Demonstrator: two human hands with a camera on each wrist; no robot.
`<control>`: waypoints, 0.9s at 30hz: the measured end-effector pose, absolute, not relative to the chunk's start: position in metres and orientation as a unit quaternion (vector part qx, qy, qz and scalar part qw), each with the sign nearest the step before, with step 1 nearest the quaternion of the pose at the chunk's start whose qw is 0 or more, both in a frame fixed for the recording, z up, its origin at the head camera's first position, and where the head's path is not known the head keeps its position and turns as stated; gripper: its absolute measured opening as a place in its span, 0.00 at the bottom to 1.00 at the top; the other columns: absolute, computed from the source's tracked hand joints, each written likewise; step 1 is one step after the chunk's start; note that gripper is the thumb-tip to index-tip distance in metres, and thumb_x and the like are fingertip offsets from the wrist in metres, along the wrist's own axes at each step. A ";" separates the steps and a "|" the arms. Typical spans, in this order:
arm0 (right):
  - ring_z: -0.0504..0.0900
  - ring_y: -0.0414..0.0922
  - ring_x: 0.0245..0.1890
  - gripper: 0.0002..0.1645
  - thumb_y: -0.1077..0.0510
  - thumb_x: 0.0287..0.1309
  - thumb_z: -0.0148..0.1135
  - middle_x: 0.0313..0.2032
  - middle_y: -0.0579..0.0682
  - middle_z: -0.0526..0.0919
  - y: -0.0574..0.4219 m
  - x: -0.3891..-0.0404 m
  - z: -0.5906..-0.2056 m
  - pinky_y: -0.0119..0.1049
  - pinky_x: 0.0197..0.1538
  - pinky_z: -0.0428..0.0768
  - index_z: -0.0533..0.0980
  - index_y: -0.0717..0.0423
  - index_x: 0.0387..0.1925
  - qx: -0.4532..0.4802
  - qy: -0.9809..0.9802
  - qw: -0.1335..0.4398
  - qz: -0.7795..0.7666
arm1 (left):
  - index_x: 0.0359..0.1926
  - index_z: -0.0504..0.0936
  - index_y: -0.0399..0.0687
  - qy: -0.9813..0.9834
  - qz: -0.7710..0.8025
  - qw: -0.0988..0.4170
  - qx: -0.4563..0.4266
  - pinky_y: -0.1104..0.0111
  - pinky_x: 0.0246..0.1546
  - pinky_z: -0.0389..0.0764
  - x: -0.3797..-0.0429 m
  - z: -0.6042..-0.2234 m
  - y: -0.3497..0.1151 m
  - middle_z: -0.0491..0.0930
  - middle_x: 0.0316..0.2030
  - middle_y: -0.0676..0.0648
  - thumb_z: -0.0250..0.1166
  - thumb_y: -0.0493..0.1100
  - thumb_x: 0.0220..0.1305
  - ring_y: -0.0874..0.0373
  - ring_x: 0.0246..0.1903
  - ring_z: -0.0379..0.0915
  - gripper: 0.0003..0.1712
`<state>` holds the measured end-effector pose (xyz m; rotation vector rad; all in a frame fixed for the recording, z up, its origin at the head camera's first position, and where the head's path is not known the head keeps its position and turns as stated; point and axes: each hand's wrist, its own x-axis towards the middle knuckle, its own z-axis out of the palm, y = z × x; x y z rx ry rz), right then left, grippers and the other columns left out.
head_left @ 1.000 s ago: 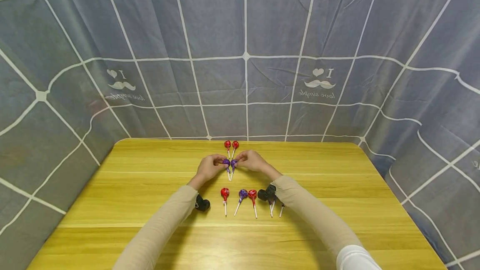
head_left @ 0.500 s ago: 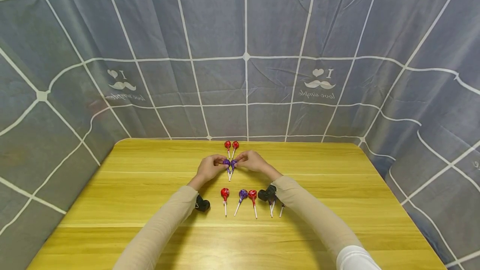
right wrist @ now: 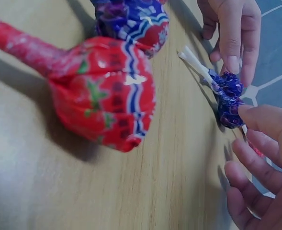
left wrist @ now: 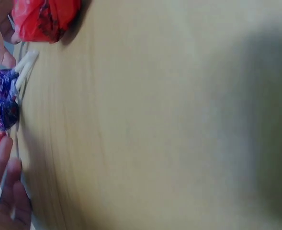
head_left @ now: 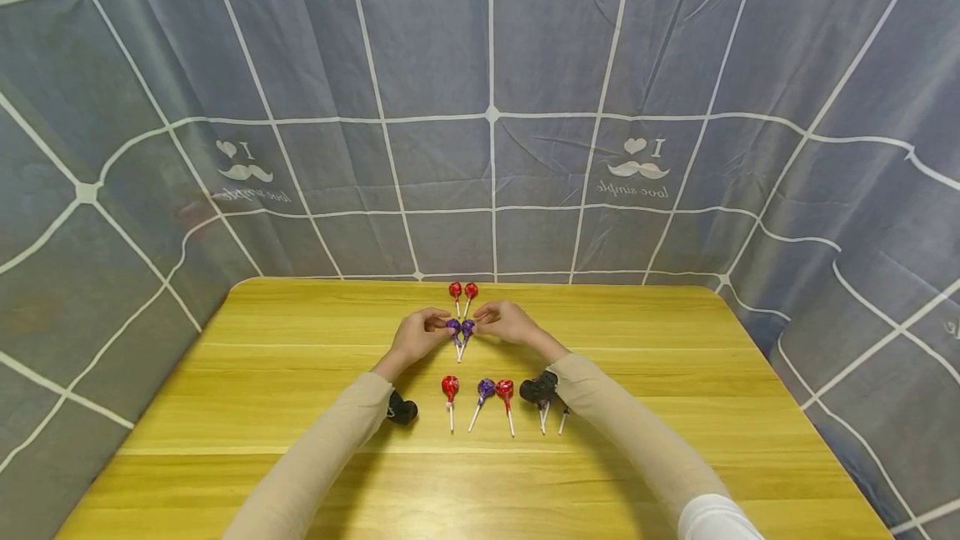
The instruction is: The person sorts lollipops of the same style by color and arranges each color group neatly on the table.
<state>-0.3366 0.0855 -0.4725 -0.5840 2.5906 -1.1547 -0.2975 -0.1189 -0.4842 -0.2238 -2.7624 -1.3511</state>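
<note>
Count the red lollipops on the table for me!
4: two red-wrapped lollipops at the far edge, two in the near row. The right sleeve may hide more.

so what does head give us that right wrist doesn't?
Head only: the whole table, the grid curtain, the far pair of red lollipops, both sleeves. Right wrist only: a close-up of a red lollipop's strawberry-print wrapper. Both: left hand and right hand pinching the two purple lollipops, sticks meeting.

Purple-wrapped lollipops (head_left: 461, 327) and red strawberry-print lollipops (head_left: 462, 289) lie on a yellow wood-grain surface (head_left: 225, 373) before a grey curtain (head_left: 525, 65) gridded with white lines.
</note>
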 end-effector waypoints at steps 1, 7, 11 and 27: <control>0.83 0.49 0.42 0.19 0.57 0.58 0.65 0.42 0.58 0.85 0.087 -0.336 -0.472 0.33 0.41 0.80 0.79 0.62 0.50 -0.200 0.889 0.117 -0.394 | 0.50 0.82 0.38 -0.897 -0.437 0.030 -0.066 0.59 0.43 0.79 -0.296 -0.483 -0.119 0.86 0.40 0.39 0.68 0.41 0.60 0.48 0.38 0.81 0.18; 0.82 0.49 0.40 0.18 0.58 0.58 0.65 0.40 0.57 0.85 0.097 -0.325 -0.467 0.35 0.42 0.79 0.79 0.62 0.49 -0.206 0.892 0.086 -0.392 | 0.53 0.79 0.37 -0.895 -0.443 0.042 -0.042 0.54 0.47 0.78 -0.284 -0.477 -0.118 0.84 0.42 0.38 0.67 0.41 0.60 0.44 0.42 0.81 0.21; 0.81 0.46 0.37 0.18 0.60 0.58 0.65 0.38 0.57 0.84 0.106 -0.317 -0.463 0.34 0.41 0.78 0.79 0.64 0.49 -0.211 0.888 0.081 -0.401 | 0.55 0.77 0.37 -0.890 -0.452 0.044 -0.041 0.54 0.44 0.79 -0.275 -0.472 -0.120 0.84 0.42 0.37 0.67 0.40 0.60 0.44 0.41 0.80 0.22; 0.78 0.41 0.33 0.19 0.57 0.58 0.66 0.37 0.54 0.84 0.144 -0.286 -0.463 0.31 0.39 0.77 0.79 0.64 0.49 -0.234 0.885 0.078 -0.395 | 0.51 0.81 0.38 -0.881 -0.468 0.018 -0.060 0.66 0.35 0.77 -0.247 -0.466 -0.122 0.85 0.39 0.41 0.68 0.40 0.60 0.51 0.35 0.78 0.18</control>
